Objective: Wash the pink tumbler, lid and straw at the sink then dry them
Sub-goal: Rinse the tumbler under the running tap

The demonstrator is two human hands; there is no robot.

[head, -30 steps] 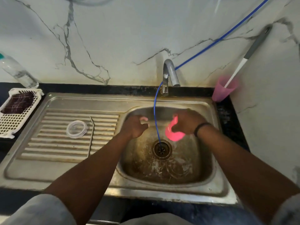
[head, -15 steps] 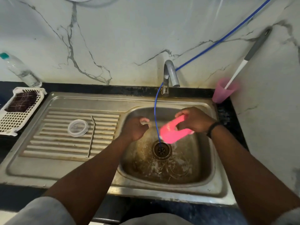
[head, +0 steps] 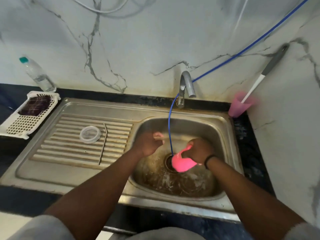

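My right hand (head: 199,149) grips the pink tumbler (head: 183,164) low in the sink basin (head: 225,135), tilted on its side just above the drain. My left hand (head: 149,144) hovers at the basin's left side, blurred, fingers loosely curled, with nothing seen in it. A thin blue hose (head: 170,122) hangs from the tap (head: 186,85) down to the drain, between my two hands. The clear round lid (head: 90,134) lies flat on the ribbed drainboard. Just right of the lid lies the metal straw (head: 103,144).
A pink cup (head: 239,106) holding a long-handled brush (head: 265,71) stands at the sink's back right corner. A white perforated basket (head: 26,118) with a dark cloth sits left of the drainboard, and a plastic bottle (head: 37,74) stands behind it. The wall closes in on the right.
My right hand has lowered the tumbler towards the drain and turned it. My left hand has shifted slightly near the hose. Lid and straw have not moved.
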